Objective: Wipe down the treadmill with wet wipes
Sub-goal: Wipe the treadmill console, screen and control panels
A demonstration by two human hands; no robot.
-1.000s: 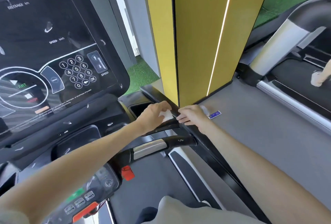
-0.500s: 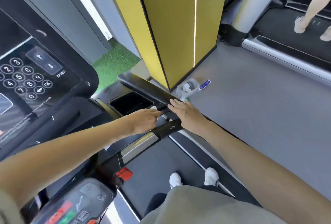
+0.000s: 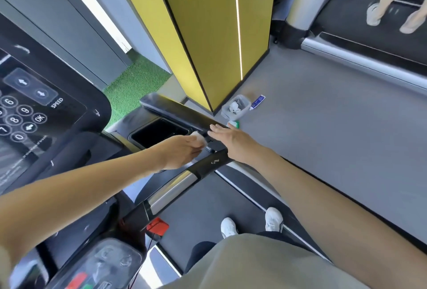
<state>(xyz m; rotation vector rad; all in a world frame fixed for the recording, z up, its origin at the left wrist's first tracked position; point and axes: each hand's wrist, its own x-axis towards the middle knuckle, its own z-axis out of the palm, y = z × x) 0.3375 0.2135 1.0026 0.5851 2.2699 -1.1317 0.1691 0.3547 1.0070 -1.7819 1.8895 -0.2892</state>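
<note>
Our left hand [image 3: 182,152] curls round one white wipe [image 3: 199,137] (mostly hidden by the fingers) against the treadmill rail [image 3: 175,109]. Our right hand [image 3: 230,138] stretches flat, fingers straight, holding nothing. One green packet [image 3: 233,124] peeks from behind it, near one bin [image 3: 245,101].

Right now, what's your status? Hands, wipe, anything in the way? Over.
Left hand grips wet wipe against treadmill's side rail. Right hand flat on same rail. Nothing else on the rail.
</note>
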